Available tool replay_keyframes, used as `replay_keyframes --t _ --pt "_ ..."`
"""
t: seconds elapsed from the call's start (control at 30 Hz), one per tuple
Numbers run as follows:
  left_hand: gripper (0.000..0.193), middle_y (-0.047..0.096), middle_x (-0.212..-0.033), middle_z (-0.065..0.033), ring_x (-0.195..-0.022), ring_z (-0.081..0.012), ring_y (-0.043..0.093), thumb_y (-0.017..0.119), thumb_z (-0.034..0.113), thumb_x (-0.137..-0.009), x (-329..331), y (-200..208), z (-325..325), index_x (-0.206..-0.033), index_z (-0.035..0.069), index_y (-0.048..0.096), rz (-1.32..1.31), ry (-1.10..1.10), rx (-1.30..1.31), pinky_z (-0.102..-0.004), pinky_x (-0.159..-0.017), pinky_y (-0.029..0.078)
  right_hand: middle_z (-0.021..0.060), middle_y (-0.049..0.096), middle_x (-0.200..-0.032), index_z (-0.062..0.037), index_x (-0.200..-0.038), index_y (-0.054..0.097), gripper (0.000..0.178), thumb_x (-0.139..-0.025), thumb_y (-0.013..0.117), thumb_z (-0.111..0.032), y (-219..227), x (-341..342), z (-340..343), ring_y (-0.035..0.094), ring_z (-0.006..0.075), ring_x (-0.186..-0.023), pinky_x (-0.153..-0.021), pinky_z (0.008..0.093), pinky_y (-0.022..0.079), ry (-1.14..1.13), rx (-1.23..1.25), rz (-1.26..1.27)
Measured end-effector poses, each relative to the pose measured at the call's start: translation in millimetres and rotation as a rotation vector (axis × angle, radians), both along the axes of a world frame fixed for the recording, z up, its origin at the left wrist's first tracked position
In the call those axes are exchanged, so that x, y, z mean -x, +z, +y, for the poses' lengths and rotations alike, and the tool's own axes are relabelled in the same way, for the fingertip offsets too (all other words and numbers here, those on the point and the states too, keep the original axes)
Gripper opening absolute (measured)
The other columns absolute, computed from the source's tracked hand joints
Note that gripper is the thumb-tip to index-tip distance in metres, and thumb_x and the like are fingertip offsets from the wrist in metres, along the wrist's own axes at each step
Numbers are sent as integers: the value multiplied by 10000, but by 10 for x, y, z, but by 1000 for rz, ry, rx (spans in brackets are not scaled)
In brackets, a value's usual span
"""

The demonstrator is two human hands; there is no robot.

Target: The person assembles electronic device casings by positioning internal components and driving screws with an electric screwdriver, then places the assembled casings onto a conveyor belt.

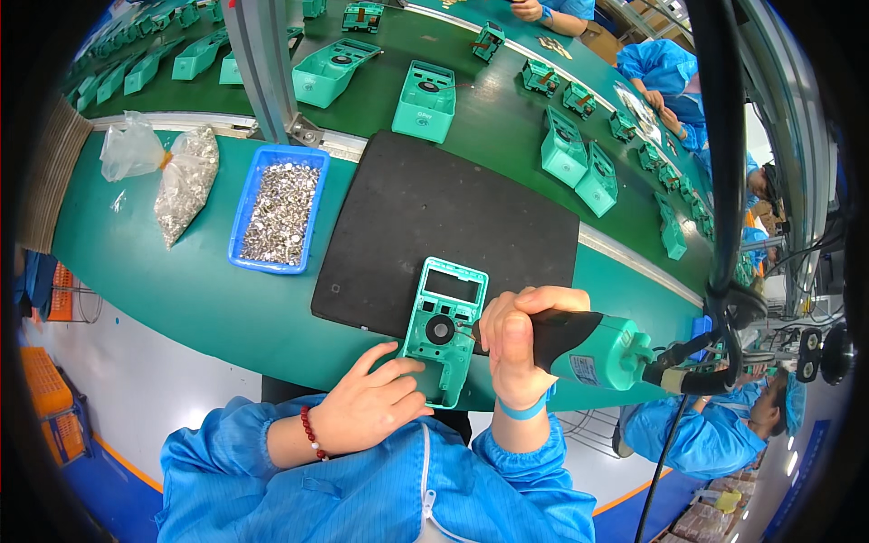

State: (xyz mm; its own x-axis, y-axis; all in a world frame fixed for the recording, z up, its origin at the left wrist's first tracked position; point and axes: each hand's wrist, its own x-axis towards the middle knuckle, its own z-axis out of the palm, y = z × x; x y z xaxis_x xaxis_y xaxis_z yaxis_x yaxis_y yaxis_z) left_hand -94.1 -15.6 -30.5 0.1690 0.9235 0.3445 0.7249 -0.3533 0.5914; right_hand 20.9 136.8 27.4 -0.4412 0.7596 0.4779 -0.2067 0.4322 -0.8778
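A teal plastic housing [445,373] with a rectangular window and a round black speaker [440,329] lies inner side up, its far end on the black mat. Its near end hangs over the mat's front edge. My left hand [367,404] holds the housing's lower left side, fingertips over the rim; the thumb is hidden. Wrapped in my right hand [518,348] is a green and black electric screwdriver [584,348], tilted nearly level. Its bit points left to the housing's right side, near the speaker. Whether the tip touches a screw is too small to tell.
The black mat [444,208] lies on the green bench. To its left stand a blue tray [237,244] of small metal screws and a plastic bag [186,185] of small parts. Beyond a metal post [262,72], teal housings [427,100] line the belt. Co-workers [665,86] sit nearby.
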Motion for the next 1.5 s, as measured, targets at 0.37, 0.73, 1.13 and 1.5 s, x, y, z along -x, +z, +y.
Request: replay_keyframes --t 0.37,0.73,1.13,1.5 --pt "222 615 -844 4 -1086 -190 592 761 285 -812 -13 2 -2 -754 127 615 7 6 7 -500 -1086 384 19 468 -652 -43 -1080 448 244 -973 644 -140 -33 -11 47 414 85 -470 -450 256 379 36 16 -20" --pt "225 605 -833 -1 -1065 -201 599 772 280 -804 -19 20 18 -746 124 621 -9 8 9 -501 -1077 392 58 510 -680 -30 -1051 457 254 -927 676 -57 -32 -16 74 454 113 -498 -453 269 390 118 18 -56" --pt "225 590 -809 -2 -1086 -198 603 791 263 -785 -8 42 28 -755 123 618 -7 4 3 -507 -1080 381 60 517 -701 -32 -1053 466 252 -916 678 -29 -53 13 126 467 119 -509 -472 271 409 226 38 -33" --pt "350 642 -1168 -93 -1103 -266 608 757 194 -818 320 337 100 -1136 82 662 -14 129 -38 -486 -1003 446 47 587 -769 40 -1408 406 978 -783 767 -620 421 -76 28 545 108 -644 -591 255 450 -70 135 76"
